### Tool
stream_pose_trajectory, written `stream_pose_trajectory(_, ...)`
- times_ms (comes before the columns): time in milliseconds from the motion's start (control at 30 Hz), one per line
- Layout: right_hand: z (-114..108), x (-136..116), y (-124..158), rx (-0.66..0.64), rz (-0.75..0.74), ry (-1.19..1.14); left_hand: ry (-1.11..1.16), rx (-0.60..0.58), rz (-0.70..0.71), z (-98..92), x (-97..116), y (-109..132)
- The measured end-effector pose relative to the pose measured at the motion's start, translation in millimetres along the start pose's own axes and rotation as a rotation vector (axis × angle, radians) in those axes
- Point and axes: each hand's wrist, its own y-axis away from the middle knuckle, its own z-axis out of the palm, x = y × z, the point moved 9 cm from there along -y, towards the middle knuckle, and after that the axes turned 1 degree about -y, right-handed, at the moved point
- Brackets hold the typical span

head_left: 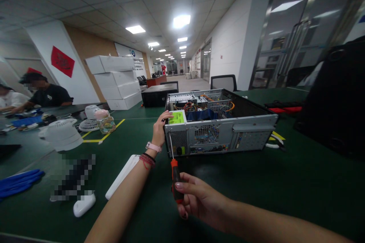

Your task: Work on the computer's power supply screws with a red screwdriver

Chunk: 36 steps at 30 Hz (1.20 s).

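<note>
An opened computer case [251, 127] lies on its side on the green table, its rear panel facing me. Inside its left end sits a power supply with a bright green label [177, 117]. My left hand [160, 127] rests on this corner, fingers stretched over the label's edge, a pink-strapped watch on the wrist. In my right hand [196, 197] is an orange-and-black screwdriver [176, 182], its handle pinched between thumb and fingers. The shaft points up and away, its tip in front of the upper left of the rear panel; whether it touches a screw I cannot tell.
Left on the table [228, 205] are a white long object [122, 176], a white earbud case [84, 205], blue gloves [21, 183], a white kettle [64, 134], a jar [105, 123] and a small fan [90, 118]. A black case [333, 98] stands right. A person [51, 93] sits far left.
</note>
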Motion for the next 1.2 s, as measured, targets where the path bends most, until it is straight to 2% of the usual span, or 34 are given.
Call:
stream_pose_trajectory(300,4.5,-1.4,2.6,-0.039,-0.012,0.005,-0.028,-0.002,0.001,0.6,-0.6,-0.7)
stream_pose_trajectory(1200,4.5,-3.7,2.4,-0.039,-0.007,0.048,0.019,0.001,-0.018,-0.1,-3.3,0.3)
